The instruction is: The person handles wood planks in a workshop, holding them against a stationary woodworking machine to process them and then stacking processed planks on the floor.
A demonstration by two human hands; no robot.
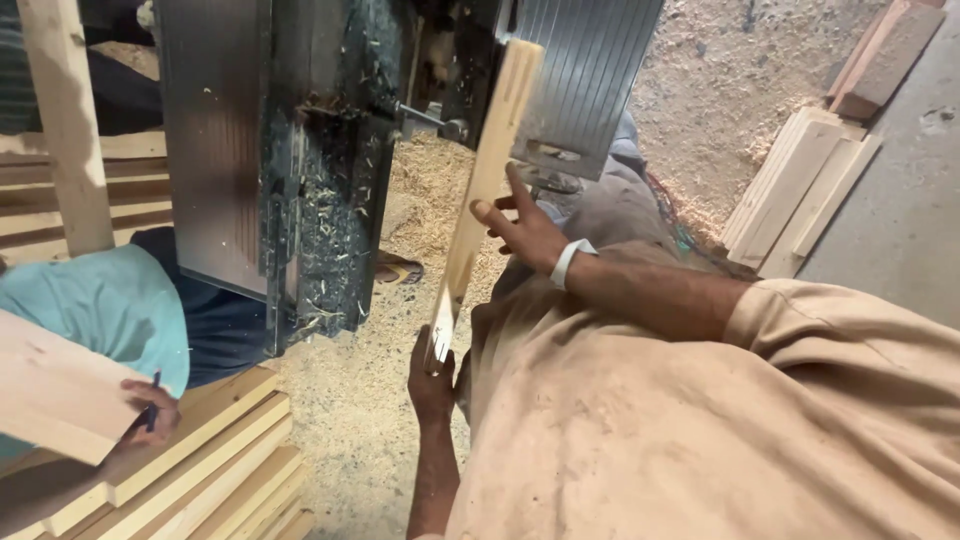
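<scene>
wood strip held up at frame centre before the machine

the wood strip (480, 190) runs from the left hand (432, 380) at lower centre up past the right hand (525, 232); the planer machine (300, 160) is upper left, stacked planks (200, 460) lower left, leaning boards (800, 190) upper right.

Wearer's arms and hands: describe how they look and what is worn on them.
Both hands are bare, no gloves. The right hand has a white band at the wrist, and a dusty tan short sleeve covers the upper arm. The left hand and its forearm are bare, with no band or sleeve showing.
</scene>
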